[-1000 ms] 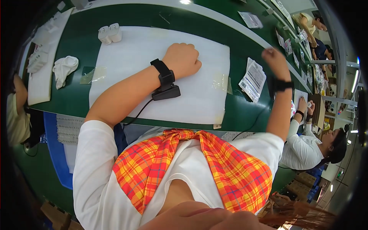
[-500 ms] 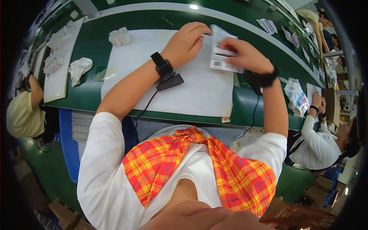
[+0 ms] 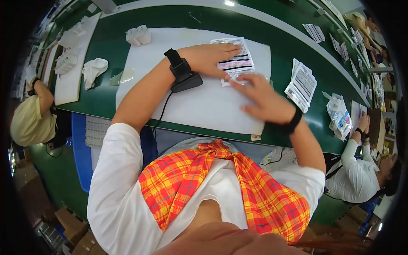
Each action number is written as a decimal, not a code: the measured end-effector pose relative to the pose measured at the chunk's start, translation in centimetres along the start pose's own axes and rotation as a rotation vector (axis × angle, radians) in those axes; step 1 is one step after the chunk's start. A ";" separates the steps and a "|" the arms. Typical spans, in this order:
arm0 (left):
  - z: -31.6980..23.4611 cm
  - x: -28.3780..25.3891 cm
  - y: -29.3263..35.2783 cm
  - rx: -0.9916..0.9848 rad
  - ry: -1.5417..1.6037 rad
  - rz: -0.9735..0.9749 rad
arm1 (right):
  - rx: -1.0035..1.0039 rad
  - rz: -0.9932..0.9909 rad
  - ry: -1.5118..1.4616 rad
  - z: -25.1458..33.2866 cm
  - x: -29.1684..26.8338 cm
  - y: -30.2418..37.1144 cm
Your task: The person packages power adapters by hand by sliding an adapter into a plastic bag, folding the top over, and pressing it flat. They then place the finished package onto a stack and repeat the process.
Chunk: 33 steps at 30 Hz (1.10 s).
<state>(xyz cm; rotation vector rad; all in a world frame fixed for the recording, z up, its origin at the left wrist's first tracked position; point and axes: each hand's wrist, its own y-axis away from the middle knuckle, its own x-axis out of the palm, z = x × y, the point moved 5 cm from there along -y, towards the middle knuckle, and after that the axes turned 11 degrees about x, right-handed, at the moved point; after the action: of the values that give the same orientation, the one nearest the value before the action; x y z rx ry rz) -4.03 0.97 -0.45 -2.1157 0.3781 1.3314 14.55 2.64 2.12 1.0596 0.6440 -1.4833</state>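
Observation:
A flat printed packet [image 3: 237,65], white with a pink band and dark lines of print, lies on the white work sheet [image 3: 191,108]. My left hand [image 3: 212,58] rests flat across its left side, fingers stretched out to the right. By the packet's lower edge is my right hand [image 3: 265,101], slightly smeared by motion, its fingers apart and nothing visible in them. The fingertips of both hands come close together at that lower edge. Right of the sheet, a loose pile of similar packets [image 3: 301,86] lies on the green bench.
Small white plastic containers [image 3: 138,35] stand at the sheet's far left corner. A crumpled white cloth [image 3: 94,72] lies left of the sheet. A clear plastic bag [image 3: 339,117] with printed contents sits farther right. Co-workers sit at both sides; a blue bin [image 3: 80,153] stands below the bench.
The packet that my right hand held up now lies on the sheet. My left hand has come down flat on it. My right hand has moved nearer me, uncovering the pile at right.

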 end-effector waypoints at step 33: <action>-1.6 1.1 -2.8 -0.313 -0.132 0.009 | 0.609 -0.477 -0.755 -12.2 -12.0 -33.5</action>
<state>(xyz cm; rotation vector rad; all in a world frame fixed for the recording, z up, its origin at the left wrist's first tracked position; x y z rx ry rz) -0.84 2.25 0.02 -2.2587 0.1306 1.6130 -15.27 25.58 1.76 0.6924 -0.1310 -2.4075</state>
